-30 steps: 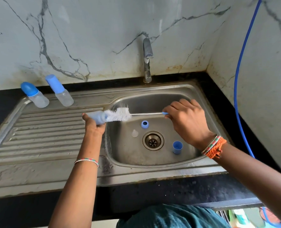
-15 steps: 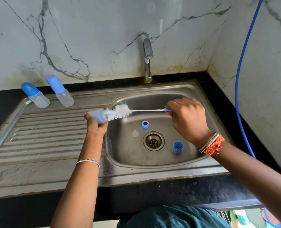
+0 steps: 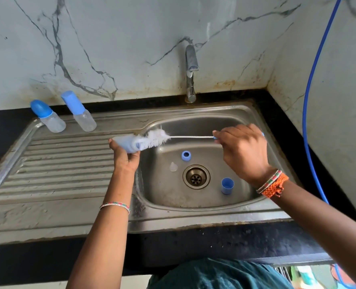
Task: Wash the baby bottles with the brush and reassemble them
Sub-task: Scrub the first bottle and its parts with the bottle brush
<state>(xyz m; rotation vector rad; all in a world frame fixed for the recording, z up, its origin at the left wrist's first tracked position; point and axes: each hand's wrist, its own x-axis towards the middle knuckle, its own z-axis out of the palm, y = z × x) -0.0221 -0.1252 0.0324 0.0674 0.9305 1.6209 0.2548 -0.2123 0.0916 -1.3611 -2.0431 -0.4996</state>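
My left hand (image 3: 125, 157) grips an open baby bottle (image 3: 127, 143), held sideways over the sink's left rim. A white bottle brush (image 3: 157, 138) sticks partly into its mouth. My right hand (image 3: 242, 152) pinches the brush's thin handle. In the sink basin (image 3: 246, 126) lie a blue collar ring (image 3: 186, 155), a clear teat (image 3: 173, 166) and a blue cap (image 3: 227, 185). Two assembled bottles with blue caps (image 3: 47, 116) (image 3: 79, 111) stand at the back of the drainboard.
The steel drainboard (image 3: 47, 174) stretches to the left. A tap (image 3: 190, 74) rises behind the basin, with the drain (image 3: 196, 176) in the middle. A blue hose (image 3: 310, 101) hangs along the right wall. Black counter (image 3: 214, 243) edges the sink.
The brush has slid a little out of the bottle to the right and the bottle has lifted slightly. My right hand drew back rightward with the handle.
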